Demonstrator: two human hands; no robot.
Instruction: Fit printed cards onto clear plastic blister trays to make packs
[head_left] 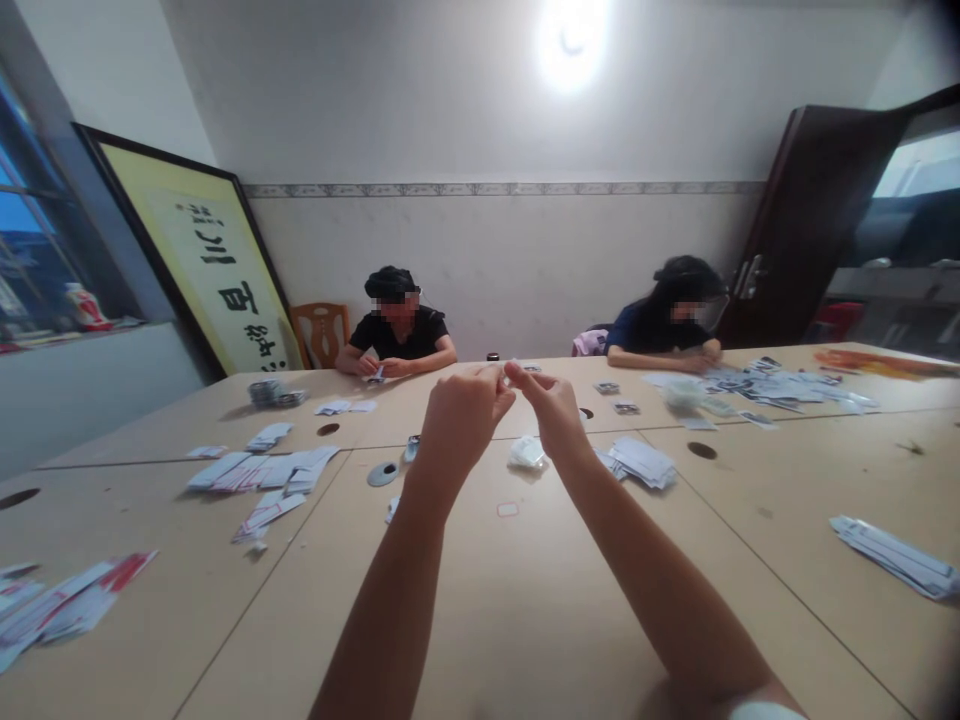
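Both arms reach forward over the table, and the hands meet at its far side in my view. My left hand (pixel 466 408) is closed, with its thumb and fingers pressed together. Beside it, almost touching, my right hand (pixel 551 402) pinches at the same spot. Whatever lies between the fingertips is too small and blurred to name. Below the hands sits a crumpled clear plastic bag (pixel 527 455). A stack of white paper slips (pixel 641 464) lies right of my right wrist. A small red-outlined label (pixel 508 510) rests between my forearms.
Across the table (pixel 540 620) sit one person (pixel 401 335) at left and another person (pixel 664 320) at right. Paper piles (pixel 262 472) spread at left, with red-marked papers (pixel 82 600) nearer. Loose slips (pixel 787 385) cover the far right. A packet (pixel 896 558) lies near the right edge.
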